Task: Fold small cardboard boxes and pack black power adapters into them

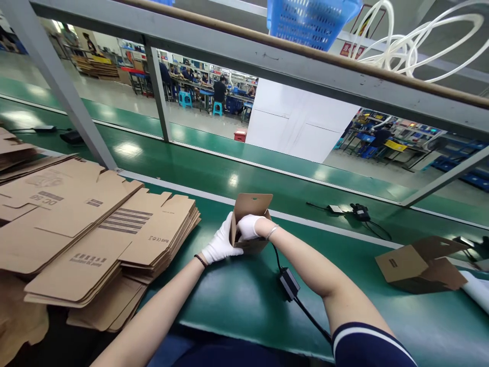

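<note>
A small brown cardboard box (254, 246) stands on the green bench with its lid flap raised. My left hand (222, 243), in a white glove, grips the box's left side, thumb along the lower front. My right hand (248, 228), also gloved in white, reaches inside the box. Its fingers are hidden there, and whatever they touch cannot be made out. Close to the right forearm lies a black cable with a rectangular black module (289, 283); one end runs up to the box, the other passes under the arm.
Stacks of flattened cartons (126, 224) cover the left side. An open cardboard box (405, 265) sits on the right. Beyond the pale strip lies a black adapter with cables (359, 211). A metal frame crosses above, bearing a blue basket (305, 23) and white tubing (401, 48). People work far behind.
</note>
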The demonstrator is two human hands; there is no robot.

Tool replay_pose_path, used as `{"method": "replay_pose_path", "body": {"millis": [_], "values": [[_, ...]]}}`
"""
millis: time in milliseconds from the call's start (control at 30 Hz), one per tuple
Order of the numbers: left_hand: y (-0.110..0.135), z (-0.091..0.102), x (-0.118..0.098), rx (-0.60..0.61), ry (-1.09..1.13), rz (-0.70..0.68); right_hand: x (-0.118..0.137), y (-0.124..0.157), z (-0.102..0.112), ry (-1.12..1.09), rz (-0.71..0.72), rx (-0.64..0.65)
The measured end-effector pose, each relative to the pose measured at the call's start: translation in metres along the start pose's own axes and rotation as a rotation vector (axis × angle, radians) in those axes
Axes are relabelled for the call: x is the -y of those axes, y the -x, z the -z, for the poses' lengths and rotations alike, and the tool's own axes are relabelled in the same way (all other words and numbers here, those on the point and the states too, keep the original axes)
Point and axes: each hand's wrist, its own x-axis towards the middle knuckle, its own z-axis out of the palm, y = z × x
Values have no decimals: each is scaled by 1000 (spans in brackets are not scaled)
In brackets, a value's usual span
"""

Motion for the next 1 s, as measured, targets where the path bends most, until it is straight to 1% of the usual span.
{"method": "replay_pose_path", "body": {"millis": [33, 100, 133, 167, 200, 233, 267, 300, 333, 367, 400, 433, 467, 500, 533, 567, 600, 633, 667, 700, 733, 767, 800, 833, 867, 900, 933, 967, 1000], "values": [[2, 3, -4, -29, -53, 2, -5, 16, -2, -13, -17, -50], [6, 9, -20, -129, -273, 10, -15, 55, -15, -46, -109, -210], [6, 13, -33, -172, -404, -13, -19, 74, -26, -108, -221, -378], [4, 15, -47, -175, -528, -66, -21, 92, -40, -169, -356, -453], [0, 16, -62, -131, -639, -133, -22, 107, -57, -204, -503, -410], [-6, 16, -77, -18, -742, -194, -20, 119, -75, -230, -598, -293], [-14, 13, -90, 134, -839, -219, -18, 127, -94, -242, -642, -173], [-23, 9, -100, 278, -937, -186, -15, 133, -112, -245, -664, -69], [-32, 4, -106, 393, -1020, -130, -12, 136, -128, -246, -664, 0], [-40, -2, -109, 473, -1083, -72, -11, 138, -141, -244, -658, 27], [-47, -7, -108, 518, -1125, -28, -13, 140, -150, -242, -659, 24], [-52, -11, -105, 539, -1145, -14, -17, 142, -155, -244, -673, 2], [-55, -14, -101, 546, -1151, -23, -25, 145, -156, -243, -703, -40], [-55, -16, -96, 550, -1157, -37, -35, 150, -154, -231, -742, -110], [-55, -16, -92, 549, -1160, -54, -45, 154, -149, -205, -785, -217], [-53, -15, -89, 543, -1160, -72, -56, 158, -141, -165, -813, -360], [-51, -14, -87, 533, -1158, -88, -64, 160, -132, -111, -800, -523], [-49, -13, -86, 523, -1156, -102, -70, 161, -122, -46, -717, -672], [-47, -12, -86, 512, -1152, -115, -72, 159, -112, 16, -561, -776], [-46, -12, -86, 502, -1145, -127, -70, 155, -102, 68, -346, -818], [-45, -12, -86, 490, -1139, -136, -65, 148, -93, 106, -103, -807], [-44, -12, -86, 477, -1133, -144, -58, 139, -85, 134, 138, -768], [-44, -12, -85, 462, -1126, -153, -50, 129, -78, 151, 337, -725], [-44, -13, -84, 446, -1121, -160, -42, 118, -74, 155, 483, -695], [-44, -13, -83, 430, -1121, -161, -36, 106, -71, 144, 574, -688], [-44, -13, -81, 413, -1125, -156, -32, 96, -70, 119, 624, -696], [-45, -13, -80, 399, -1131, -147, -31, 86, -71, 82, 635, -708], [-45, -13, -78, 391, -1135, -136, -32, 78, -73, 35, 606, -720], [-45, -12, -78, 383, -1136, -128, -34, 72, -75, -13, 542, -731]]}}
